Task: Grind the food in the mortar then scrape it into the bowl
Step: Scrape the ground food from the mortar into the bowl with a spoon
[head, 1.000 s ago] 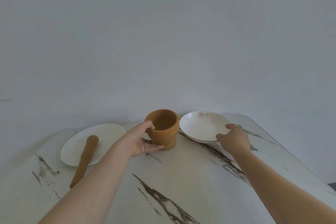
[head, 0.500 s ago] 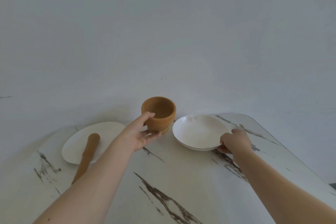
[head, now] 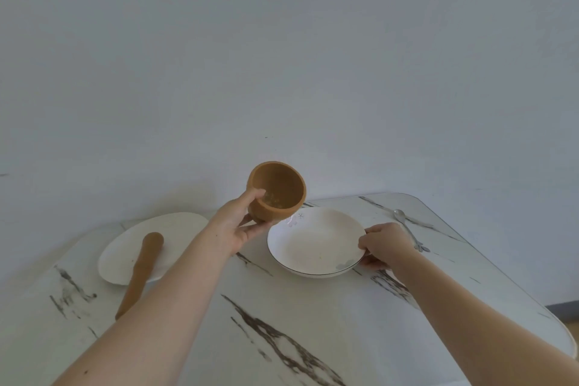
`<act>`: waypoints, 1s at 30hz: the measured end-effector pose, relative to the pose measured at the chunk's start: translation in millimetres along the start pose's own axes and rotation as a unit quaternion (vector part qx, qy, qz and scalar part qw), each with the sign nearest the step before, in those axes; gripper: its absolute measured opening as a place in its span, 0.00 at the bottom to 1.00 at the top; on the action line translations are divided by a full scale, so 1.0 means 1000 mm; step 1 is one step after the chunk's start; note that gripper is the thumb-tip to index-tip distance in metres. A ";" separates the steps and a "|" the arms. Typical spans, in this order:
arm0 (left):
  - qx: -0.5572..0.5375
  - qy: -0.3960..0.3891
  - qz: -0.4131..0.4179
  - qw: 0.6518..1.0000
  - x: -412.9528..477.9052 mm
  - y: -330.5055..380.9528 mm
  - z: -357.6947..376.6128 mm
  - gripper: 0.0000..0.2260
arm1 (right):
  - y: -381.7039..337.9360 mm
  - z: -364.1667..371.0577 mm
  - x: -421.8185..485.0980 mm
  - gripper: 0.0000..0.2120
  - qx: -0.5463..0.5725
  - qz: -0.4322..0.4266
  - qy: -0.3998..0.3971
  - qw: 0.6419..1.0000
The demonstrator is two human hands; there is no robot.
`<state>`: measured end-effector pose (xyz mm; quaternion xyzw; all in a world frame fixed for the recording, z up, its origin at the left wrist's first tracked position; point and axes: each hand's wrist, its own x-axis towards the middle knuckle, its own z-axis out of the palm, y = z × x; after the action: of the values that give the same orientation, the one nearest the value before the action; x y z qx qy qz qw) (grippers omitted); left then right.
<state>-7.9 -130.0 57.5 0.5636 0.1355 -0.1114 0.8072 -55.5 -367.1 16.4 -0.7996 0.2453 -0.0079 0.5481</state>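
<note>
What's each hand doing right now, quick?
Left hand: holds the mortar, tilted, above the table.
Right hand: grips the rim of the white bowl.

pestle (head: 138, 276) tip behind forearm (head: 175, 294), mortar (head: 277, 195) contents blurred

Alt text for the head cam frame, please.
The left hand holds a brown mortar up, tilted, beside a white bowl, whose rim the right hand grips. On the marble table, a pestle rests on a plate at left, a spoon at right.
</note>
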 end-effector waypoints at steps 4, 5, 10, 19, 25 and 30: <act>0.039 -0.004 0.025 0.999 -0.004 -0.005 0.014 0.18 | -0.002 -0.006 -0.003 0.09 -0.003 -0.003 0.013 1.000; 0.060 -0.005 0.044 0.997 -0.004 -0.007 0.017 0.23 | -0.002 -0.007 -0.003 0.10 -0.002 -0.006 0.017 1.000; 0.218 0.005 0.165 0.962 0.003 -0.019 0.029 0.50 | -0.001 -0.016 -0.006 0.13 -0.016 -0.031 0.025 0.999; 0.578 0.040 0.409 0.705 -0.001 -0.046 0.042 0.46 | 0.004 -0.014 -0.007 0.13 -0.040 -0.055 0.062 0.996; 0.620 0.023 0.479 0.621 0.002 -0.051 0.040 0.46 | 0.008 -0.015 -0.006 0.09 -0.067 -0.079 0.095 0.990; 0.609 0.029 0.488 0.625 0.005 -0.052 0.040 0.46 | 0.010 -0.016 -0.003 0.10 -0.083 -0.088 0.098 0.988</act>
<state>-16.9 -185.3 23.2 0.9129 -0.2344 0.2581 0.2121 -66.6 -382.2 15.0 -0.8559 0.2267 -0.1145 0.4504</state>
